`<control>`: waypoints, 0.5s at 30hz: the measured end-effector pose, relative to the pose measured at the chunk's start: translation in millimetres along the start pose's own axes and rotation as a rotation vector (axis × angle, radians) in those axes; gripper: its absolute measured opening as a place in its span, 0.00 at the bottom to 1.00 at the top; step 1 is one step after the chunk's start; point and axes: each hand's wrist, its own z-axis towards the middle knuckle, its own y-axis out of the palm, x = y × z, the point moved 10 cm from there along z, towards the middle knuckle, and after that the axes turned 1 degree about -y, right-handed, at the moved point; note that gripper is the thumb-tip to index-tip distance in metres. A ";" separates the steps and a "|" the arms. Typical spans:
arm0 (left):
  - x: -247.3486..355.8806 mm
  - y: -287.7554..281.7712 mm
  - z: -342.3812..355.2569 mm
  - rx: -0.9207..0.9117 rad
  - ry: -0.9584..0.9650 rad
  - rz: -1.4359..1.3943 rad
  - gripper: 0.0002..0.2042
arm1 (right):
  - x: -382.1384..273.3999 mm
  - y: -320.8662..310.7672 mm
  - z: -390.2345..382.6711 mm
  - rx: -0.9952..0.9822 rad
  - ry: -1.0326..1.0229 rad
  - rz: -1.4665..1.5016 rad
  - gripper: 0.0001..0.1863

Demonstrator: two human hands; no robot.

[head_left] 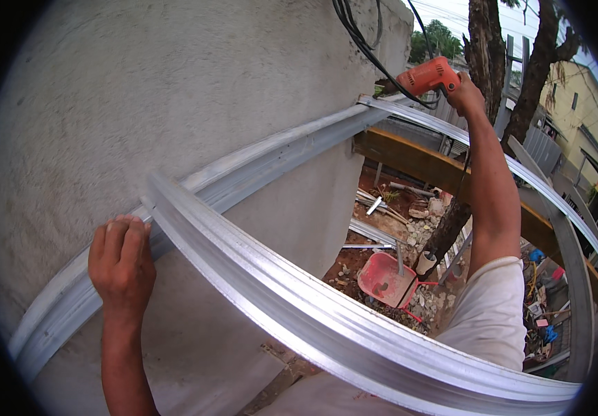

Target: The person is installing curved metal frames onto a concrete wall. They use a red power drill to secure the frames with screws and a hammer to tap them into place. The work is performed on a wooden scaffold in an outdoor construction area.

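At the far end of the wall, my right hand (pixel 467 96) is closed around the handle of an orange-red power drill (pixel 427 76), held near the corner where metal channels meet. The drill's tip is hidden. My left hand (pixel 123 260) has its fingers hooked over the top edge of a grey metal channel (pixel 264 161) that runs along the wall. Just right of that hand, a shiny metal channel (pixel 299 288) meets the wall channel and crosses the view toward the lower right. Another thin metal channel (pixel 444 127) passes beneath my right forearm.
A rough plastered wall (pixel 146 83) fills the left. Black cables (pixel 361 41) hang beside the drill. A brown beam (pixel 417 156) spans behind my right arm. Far below lie a red wheelbarrow (pixel 388 279), rubble (pixel 420 236) and scrap. Tree trunks (pixel 489 69) stand at the right.
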 end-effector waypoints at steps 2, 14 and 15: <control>-0.1 0.0 0.4 0.000 -0.005 0.009 0.05 | -3.6 2.8 -2.7 -0.033 0.011 0.007 0.22; -0.7 1.7 -2.7 -0.003 0.012 0.004 0.07 | -15.1 11.8 8.0 -0.097 -0.025 -0.052 0.24; -1.0 1.9 -3.6 -0.004 0.015 0.014 0.07 | -23.6 5.7 6.1 -0.097 -0.035 -0.058 0.23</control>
